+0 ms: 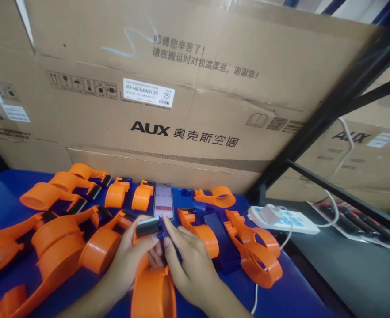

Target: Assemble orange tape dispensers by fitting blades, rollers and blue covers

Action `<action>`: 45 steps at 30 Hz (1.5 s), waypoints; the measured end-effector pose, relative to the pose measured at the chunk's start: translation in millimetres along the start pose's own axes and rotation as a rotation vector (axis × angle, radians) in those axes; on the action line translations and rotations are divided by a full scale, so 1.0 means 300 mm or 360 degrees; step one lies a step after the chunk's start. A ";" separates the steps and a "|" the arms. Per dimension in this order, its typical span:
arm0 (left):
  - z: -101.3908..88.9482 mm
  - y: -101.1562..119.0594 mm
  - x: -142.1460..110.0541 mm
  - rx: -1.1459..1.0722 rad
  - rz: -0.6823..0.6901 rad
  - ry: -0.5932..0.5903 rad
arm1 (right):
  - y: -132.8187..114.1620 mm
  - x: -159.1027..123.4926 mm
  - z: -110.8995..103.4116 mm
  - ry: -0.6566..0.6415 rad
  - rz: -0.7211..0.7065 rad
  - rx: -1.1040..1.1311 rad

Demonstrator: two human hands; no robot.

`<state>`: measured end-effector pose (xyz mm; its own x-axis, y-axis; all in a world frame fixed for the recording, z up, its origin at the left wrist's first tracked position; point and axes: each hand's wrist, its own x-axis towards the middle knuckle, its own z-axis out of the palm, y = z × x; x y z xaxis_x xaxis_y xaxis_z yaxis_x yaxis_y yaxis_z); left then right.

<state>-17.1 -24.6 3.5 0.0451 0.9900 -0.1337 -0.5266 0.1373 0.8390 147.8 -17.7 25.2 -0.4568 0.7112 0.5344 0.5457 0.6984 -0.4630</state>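
Both my hands grip one orange plastic tape dispenser (153,293) low in the middle of the view. My left hand (130,256) pinches its dark metal blade end (147,226) from the left. My right hand (186,260) presses on the same end from the right, its fingertips beside a small blue part (162,232). The dispenser's round orange body points toward me, partly cut off by the bottom edge.
Several more orange dispensers (59,238) and loose orange parts (254,251) lie on the blue table (5,190). A phone (163,202) lies beyond my hands. A white power strip (283,219) with a charger sits right. Large cardboard boxes (195,88) wall the back.
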 end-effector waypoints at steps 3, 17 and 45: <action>-0.004 -0.005 0.006 0.0034 0.0009 -0.0023 | -0.004 0.001 -0.004 -0.0032 -0.0011 -0.0070; -0.013 -0.019 0.016 0.0124 0.0055 -0.0028 | -0.006 0.000 -0.011 -0.0274 -0.0007 -0.0272; 0.000 0.008 -0.031 -0.0133 -0.0228 -0.0623 | -0.031 0.022 -0.058 -0.0072 0.0704 0.1342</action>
<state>-18.7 -33.6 6.7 0.4332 0.9010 -0.0221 -0.5579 0.2873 0.7786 152.0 -20.8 45.4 -0.3665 0.9149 0.1689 -0.0028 0.1805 -0.9836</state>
